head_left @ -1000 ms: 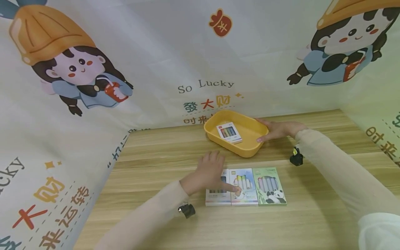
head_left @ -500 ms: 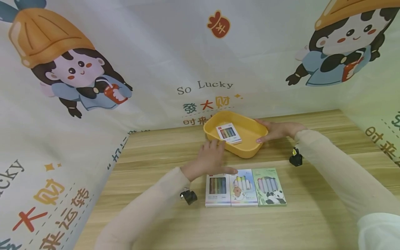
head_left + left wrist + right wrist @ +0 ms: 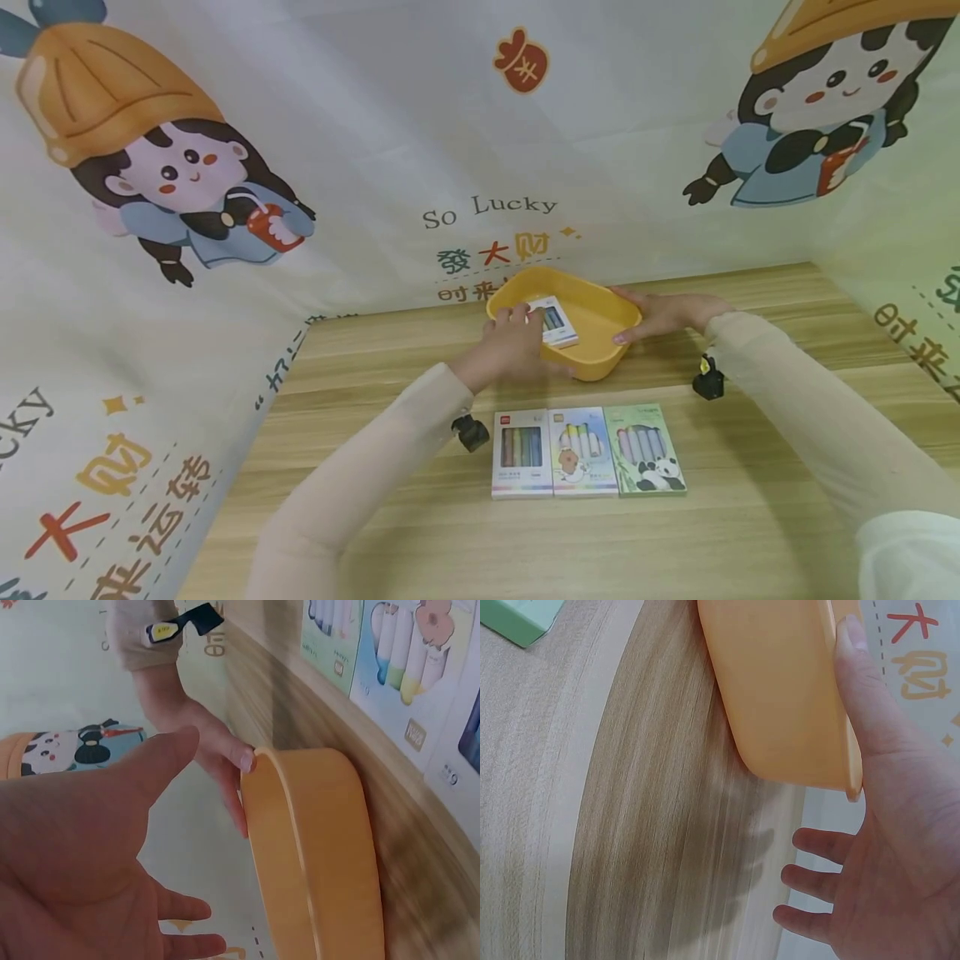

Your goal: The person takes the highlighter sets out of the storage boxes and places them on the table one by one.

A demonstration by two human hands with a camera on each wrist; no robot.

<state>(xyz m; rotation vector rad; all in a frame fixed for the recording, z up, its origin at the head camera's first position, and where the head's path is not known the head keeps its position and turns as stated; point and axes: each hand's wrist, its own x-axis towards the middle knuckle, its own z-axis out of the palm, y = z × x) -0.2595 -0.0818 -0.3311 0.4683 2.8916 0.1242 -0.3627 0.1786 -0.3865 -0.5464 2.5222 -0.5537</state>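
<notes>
A pale printed backdrop (image 3: 360, 125) with cartoon figures and lettering stands behind and beside a wood-grain table (image 3: 420, 542). Near its far edge sits a yellow plastic bin (image 3: 600, 325), angled, just beside the backdrop. The person's right hand (image 3: 667, 314) grips the bin's right end, thumb on the rim, fingers behind. The left hand (image 3: 510, 350) is wide, thumb stretched out, over the bin's near left rim; whether it touches anything there cannot be told. In front lie three flat boxes side by side: a green panda box (image 3: 645, 450) at the right, a blue-and-white box (image 3: 583, 454) in the middle, a white windowed box (image 3: 521, 454) of coloured sticks at the left. A similar, smaller-looking windowed carton (image 3: 561, 325) lies inside the bin, partly hidden by the left fingers. A small black device (image 3: 471, 433) hangs beneath the left wrist.
</notes>
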